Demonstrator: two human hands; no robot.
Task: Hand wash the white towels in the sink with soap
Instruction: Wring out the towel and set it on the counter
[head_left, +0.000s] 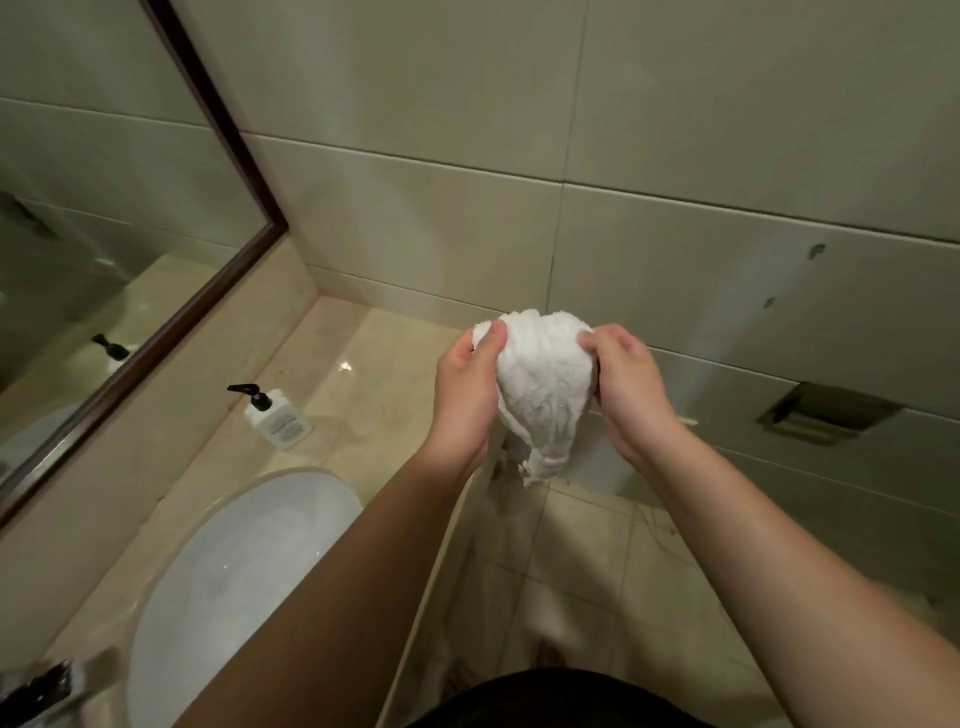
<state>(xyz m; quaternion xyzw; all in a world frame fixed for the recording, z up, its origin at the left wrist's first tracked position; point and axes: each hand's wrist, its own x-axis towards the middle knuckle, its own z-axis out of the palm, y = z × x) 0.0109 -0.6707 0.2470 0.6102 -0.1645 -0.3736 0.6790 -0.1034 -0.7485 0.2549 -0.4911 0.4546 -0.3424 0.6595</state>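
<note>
Because I meant to shake it loose, I gripped the bunched white towel (543, 387) between my left hand (467, 387) and right hand (631, 384), right of the sink (228, 566), above the floor.

Both forearms extend forward, bare; left hand (465, 387) and right hand (631, 382) face each other, fingers curled in a grip.
</note>
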